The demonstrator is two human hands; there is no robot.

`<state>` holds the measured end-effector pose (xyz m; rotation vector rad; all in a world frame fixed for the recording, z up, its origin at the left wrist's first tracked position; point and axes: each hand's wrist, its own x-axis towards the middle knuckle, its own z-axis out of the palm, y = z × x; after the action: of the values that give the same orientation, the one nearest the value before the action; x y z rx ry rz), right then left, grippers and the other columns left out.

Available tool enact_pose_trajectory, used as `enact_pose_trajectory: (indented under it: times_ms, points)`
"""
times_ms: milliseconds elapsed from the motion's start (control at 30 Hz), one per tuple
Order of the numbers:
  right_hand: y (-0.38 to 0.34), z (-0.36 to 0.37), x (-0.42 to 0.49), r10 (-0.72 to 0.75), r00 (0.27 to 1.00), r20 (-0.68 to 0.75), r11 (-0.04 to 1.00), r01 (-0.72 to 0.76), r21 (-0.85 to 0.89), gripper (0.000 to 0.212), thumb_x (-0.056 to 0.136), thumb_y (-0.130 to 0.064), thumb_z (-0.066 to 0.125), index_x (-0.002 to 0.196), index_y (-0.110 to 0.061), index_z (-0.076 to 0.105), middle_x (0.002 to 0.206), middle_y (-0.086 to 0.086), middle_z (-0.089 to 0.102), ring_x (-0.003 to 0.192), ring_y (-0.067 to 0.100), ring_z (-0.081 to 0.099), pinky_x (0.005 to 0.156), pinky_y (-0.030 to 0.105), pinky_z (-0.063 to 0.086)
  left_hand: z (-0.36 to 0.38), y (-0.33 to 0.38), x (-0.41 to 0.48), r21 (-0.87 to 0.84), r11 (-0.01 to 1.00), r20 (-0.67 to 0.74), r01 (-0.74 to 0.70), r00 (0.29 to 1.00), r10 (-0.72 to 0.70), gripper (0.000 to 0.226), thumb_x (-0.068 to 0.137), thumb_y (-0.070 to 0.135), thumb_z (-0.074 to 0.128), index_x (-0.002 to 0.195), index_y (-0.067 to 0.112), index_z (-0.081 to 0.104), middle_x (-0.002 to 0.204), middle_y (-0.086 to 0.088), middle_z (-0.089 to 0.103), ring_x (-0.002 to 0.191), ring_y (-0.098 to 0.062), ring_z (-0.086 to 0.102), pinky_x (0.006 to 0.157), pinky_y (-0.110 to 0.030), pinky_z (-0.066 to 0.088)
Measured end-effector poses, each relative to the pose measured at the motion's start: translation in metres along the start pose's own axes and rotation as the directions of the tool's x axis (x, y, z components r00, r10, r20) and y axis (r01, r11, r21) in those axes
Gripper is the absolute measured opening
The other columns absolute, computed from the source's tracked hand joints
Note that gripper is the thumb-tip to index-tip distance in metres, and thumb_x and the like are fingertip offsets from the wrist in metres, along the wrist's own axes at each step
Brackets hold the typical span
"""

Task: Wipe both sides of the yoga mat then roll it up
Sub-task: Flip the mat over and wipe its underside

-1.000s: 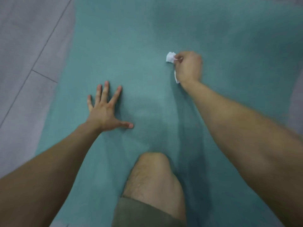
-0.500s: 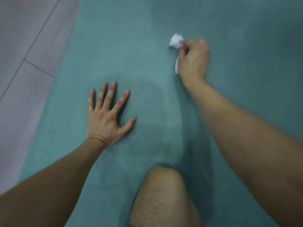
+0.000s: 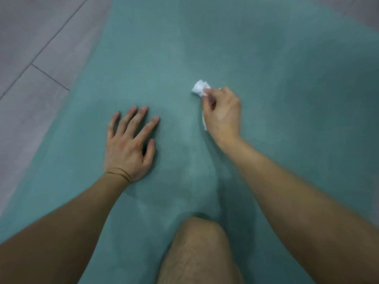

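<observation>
Right hand (image 3: 222,113) pinches a tissue wad (image 3: 200,88) on the yoga mat (image 3: 287,99), left hand (image 3: 129,144) spread flat; hard rubbing may shred it

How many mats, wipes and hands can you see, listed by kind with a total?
Teal yoga mat: 1
Crumpled white wipe: 1
Bare hands: 2, the left hand flat on the mat, the right hand gripping the wipe
Total: 4

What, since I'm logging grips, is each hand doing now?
Left hand: open, pressed flat on the yoga mat.
Right hand: gripping the white tissue.
</observation>
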<state>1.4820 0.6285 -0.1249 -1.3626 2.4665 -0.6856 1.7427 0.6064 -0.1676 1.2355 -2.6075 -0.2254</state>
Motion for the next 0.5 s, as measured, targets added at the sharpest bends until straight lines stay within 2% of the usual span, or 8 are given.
enact_pose_trajectory:
  times_ms: [67,133,200,267,333,367,433,500]
  points:
    - [-0.023,0.01,-0.065,-0.289,0.929,0.233,0.954,0.26,0.147,0.022,0.097,-0.025,0.064,0.111,-0.017,0.08,0.083,0.01,0.061,0.072,0.035,0.063,0.067,0.039,0.048,0.0,-0.001,-0.001,0.021,0.999,-0.008,0.026,1.0,-0.026,0.056,0.099,0.034,0.054,0.154,0.025,0.052,0.167,-0.006,0.039,0.156,-0.029,0.032,0.123,-0.061,0.023]
    - [-0.014,0.004,-0.063,-0.451,0.806,0.384,0.892,0.428,0.148,0.028,0.1,-0.035,0.059,0.117,-0.026,0.079,0.088,0.008,0.063,0.074,0.035,0.065,0.067,0.039,0.054,0.0,0.0,0.0,0.025,0.998,-0.024,0.055,0.998,-0.054,0.056,0.098,0.033,0.054,0.154,0.025,0.053,0.166,-0.007,0.039,0.155,-0.029,0.034,0.123,-0.06,0.023]
    - [0.006,-0.002,-0.004,-0.461,0.823,0.333,0.876,0.481,0.024,0.035,0.102,-0.043,0.052,0.119,-0.029,0.079,0.095,0.011,0.067,0.085,0.037,0.067,0.075,0.041,0.054,0.0,-0.001,0.001,0.031,0.996,-0.033,0.078,0.996,-0.077,0.057,0.097,0.034,0.055,0.153,0.025,0.053,0.166,-0.006,0.039,0.154,-0.029,0.035,0.124,-0.06,0.023]
    - [0.023,-0.012,0.057,-0.262,0.958,0.113,0.956,0.274,-0.109,0.031,0.101,-0.035,0.058,0.115,-0.02,0.08,0.1,0.016,0.07,0.094,0.037,0.067,0.084,0.04,0.047,0.001,0.0,0.001,0.037,0.995,-0.049,0.093,0.995,-0.092,0.057,0.096,0.034,0.056,0.153,0.026,0.053,0.167,-0.006,0.039,0.155,-0.028,0.034,0.124,-0.059,0.023]
    - [0.021,-0.014,0.077,-0.023,0.996,-0.09,0.995,0.014,-0.098,0.025,0.097,-0.025,0.061,0.11,-0.012,0.078,0.104,0.016,0.071,0.098,0.035,0.066,0.085,0.034,0.042,0.002,-0.001,0.001,0.031,0.994,-0.045,0.105,0.994,-0.104,0.058,0.096,0.035,0.056,0.154,0.027,0.053,0.167,-0.005,0.038,0.156,-0.027,0.033,0.124,-0.058,0.023]
    - [0.008,-0.007,0.063,0.008,0.994,-0.111,0.998,-0.015,-0.062,0.023,0.096,-0.022,0.061,0.106,-0.009,0.077,0.102,0.016,0.07,0.095,0.036,0.066,0.083,0.035,0.041,0.002,-0.001,0.002,0.032,0.993,-0.042,0.115,0.993,-0.113,0.059,0.096,0.035,0.057,0.155,0.027,0.052,0.168,-0.005,0.037,0.156,-0.027,0.032,0.124,-0.058,0.023]
    - [-0.018,0.014,0.004,-0.148,0.987,0.068,0.989,0.147,0.019,0.021,0.096,-0.02,0.059,0.106,-0.011,0.075,0.095,0.017,0.065,0.082,0.038,0.064,0.076,0.042,0.045,0.0,-0.001,0.003,0.036,0.989,-0.038,0.143,0.989,-0.142,0.06,0.096,0.035,0.057,0.156,0.027,0.05,0.169,-0.005,0.036,0.156,-0.027,0.031,0.124,-0.057,0.023]
    - [-0.032,0.018,-0.059,-0.454,0.827,0.332,0.891,0.432,0.14,0.023,0.098,-0.021,0.058,0.113,-0.014,0.075,0.094,0.015,0.06,0.069,0.039,0.063,0.063,0.046,0.053,-0.001,-0.002,0.003,0.042,0.985,-0.036,0.164,0.986,-0.163,0.061,0.096,0.035,0.057,0.156,0.026,0.05,0.169,-0.004,0.034,0.157,-0.027,0.031,0.124,-0.057,0.023]
